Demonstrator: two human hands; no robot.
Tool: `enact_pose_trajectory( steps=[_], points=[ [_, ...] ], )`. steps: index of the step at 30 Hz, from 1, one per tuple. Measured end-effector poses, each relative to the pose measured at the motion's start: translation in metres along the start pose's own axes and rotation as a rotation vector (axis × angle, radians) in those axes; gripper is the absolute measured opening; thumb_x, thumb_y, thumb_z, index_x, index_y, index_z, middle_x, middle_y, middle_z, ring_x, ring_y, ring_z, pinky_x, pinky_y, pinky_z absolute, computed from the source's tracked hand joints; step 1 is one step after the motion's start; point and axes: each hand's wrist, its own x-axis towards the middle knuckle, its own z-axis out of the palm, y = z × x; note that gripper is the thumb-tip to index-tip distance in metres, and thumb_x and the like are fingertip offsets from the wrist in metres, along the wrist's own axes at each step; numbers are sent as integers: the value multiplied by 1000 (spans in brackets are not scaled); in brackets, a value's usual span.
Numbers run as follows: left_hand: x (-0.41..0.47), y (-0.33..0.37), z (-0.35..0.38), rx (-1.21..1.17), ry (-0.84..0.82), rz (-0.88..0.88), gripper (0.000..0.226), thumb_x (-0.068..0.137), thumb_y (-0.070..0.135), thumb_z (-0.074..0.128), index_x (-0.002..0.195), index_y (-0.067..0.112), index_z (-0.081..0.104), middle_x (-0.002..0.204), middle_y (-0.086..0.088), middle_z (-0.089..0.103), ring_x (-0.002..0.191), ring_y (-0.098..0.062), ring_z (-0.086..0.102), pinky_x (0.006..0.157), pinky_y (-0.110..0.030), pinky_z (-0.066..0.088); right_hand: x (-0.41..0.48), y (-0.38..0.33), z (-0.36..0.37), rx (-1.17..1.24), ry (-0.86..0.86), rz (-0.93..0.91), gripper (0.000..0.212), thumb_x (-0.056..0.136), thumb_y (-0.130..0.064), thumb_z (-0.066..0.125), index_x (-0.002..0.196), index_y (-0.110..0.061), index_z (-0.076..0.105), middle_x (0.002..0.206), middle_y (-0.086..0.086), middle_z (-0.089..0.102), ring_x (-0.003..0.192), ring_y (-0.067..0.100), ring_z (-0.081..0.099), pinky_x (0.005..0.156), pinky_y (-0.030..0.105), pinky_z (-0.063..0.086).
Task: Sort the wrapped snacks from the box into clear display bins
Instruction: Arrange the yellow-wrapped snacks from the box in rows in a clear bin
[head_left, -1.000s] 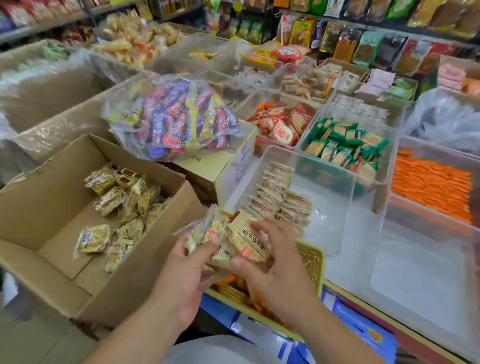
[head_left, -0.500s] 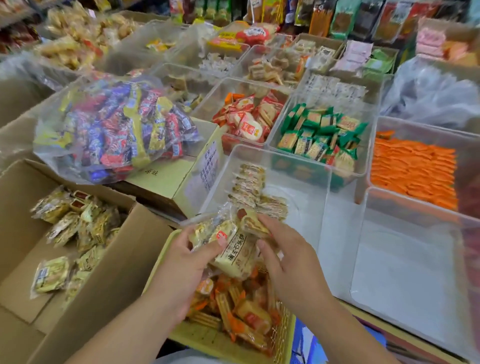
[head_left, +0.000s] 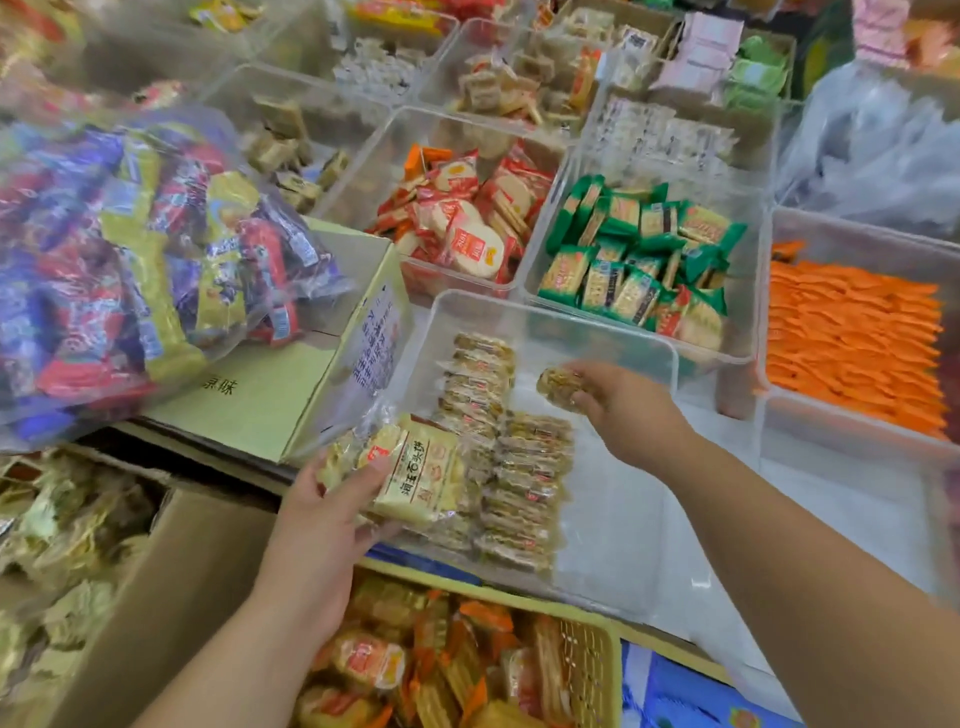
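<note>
The right hand (head_left: 621, 402) pinches one wrapped snack (head_left: 558, 387), a golden-brown cake in clear film, above the clear bin (head_left: 571, 323). The left hand (head_left: 322, 519) grips a handful of packets (head_left: 421, 470), pale yellow with red labels and dark characters, at the bin's near left corner. Inside the bin, matching packets stand on edge in two rows (head_left: 511, 467). More lie loose in the cardboard box (head_left: 176, 561) at the left.

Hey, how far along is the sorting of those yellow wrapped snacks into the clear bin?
Done: rows of yellow wrapped snacks stand along the left side of the clear plastic bin.
In hand: the right hand pinches a single pack over the bin; the left hand grips a small stack at its near edge.
Left: many loose packs lie in the brown cardboard box, and much of the bin floor is bare. Probably under halfway.
</note>
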Motion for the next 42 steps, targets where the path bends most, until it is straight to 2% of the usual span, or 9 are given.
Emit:
enact_pose_trajectory(
  steps=[7, 11, 17, 20, 24, 29, 33, 36, 42],
  points=[
    [1, -5, 1, 35, -33, 19, 61, 58, 46, 85, 116, 40, 65, 109, 7, 79, 97, -15, 77, 62, -25, 60, 55, 6, 30, -162, -287, 1, 39, 105, -27, 51, 144, -27, 54, 143, 6, 59, 127, 31, 54, 98, 36, 43],
    [4, -6, -4, 36, -38, 3, 46, 60, 46, 85, 101, 50, 68, 110, 3, 79, 98, -17, 77, 68, -29, 61, 64, 0, 47, -179, -393, 1, 40, 108, -27, 41, 147, -30, 51, 142, 9, 59, 124, 31, 55, 98, 36, 44],
    [3, -4, -1, 21, -47, 0, 50, 58, 45, 86, 104, 47, 66, 111, -5, 79, 98, -22, 77, 77, -40, 60, 52, -6, 51, -188, -386, 29, 44, 109, -34, 36, 153, -31, 40, 151, 9, 51, 134, 32, 47, 104, 34, 40],
    [2, -2, 1, 29, -40, -2, 59, 65, 38, 83, 120, 36, 62, 110, -6, 79, 100, -24, 77, 83, -46, 59, 31, -24, 37, -207, -193, -22, 46, 107, -37, 43, 152, -26, 42, 148, 9, 53, 136, 31, 44, 110, 43, 39],
    [-6, -2, 6, 41, 4, 46, 54, 76, 33, 83, 126, 30, 63, 108, -1, 80, 100, -22, 77, 78, -41, 63, -36, -68, 23, 175, 46, -155, 49, 99, -54, 45, 140, -29, 55, 131, -7, 63, 120, 10, 54, 99, 34, 47],
    [-27, -8, 29, 280, -9, 290, 52, 67, 40, 95, 105, 59, 64, 108, 20, 75, 96, -5, 74, 78, -27, 58, -119, -109, 25, 862, -171, 103, 70, 79, -79, 49, 142, -49, 48, 128, -29, 60, 109, -10, 61, 81, 32, 62],
    [-45, -14, 43, 533, -143, 468, 70, 52, 53, 93, 115, 47, 63, 110, 21, 69, 101, -2, 69, 80, -15, 54, -142, -112, 32, 1325, -254, 218, 41, 86, -60, 63, 126, -49, 60, 118, -21, 70, 108, 9, 70, 80, 36, 62],
    [-51, -16, 47, 631, -232, 506, 59, 62, 57, 81, 118, 46, 64, 114, 22, 67, 110, -4, 65, 89, -22, 52, -142, -105, 32, 1399, -170, 297, 46, 86, -53, 67, 128, -35, 60, 122, -4, 72, 110, 16, 71, 86, 40, 61],
    [-36, -13, 41, 474, -195, 358, 46, 78, 64, 68, 116, 39, 70, 106, 13, 76, 97, -7, 72, 81, -27, 57, -114, -76, 23, 1186, -22, 340, 31, 102, -24, 60, 131, -32, 58, 119, -3, 73, 101, 15, 74, 86, 41, 62]
  ],
)
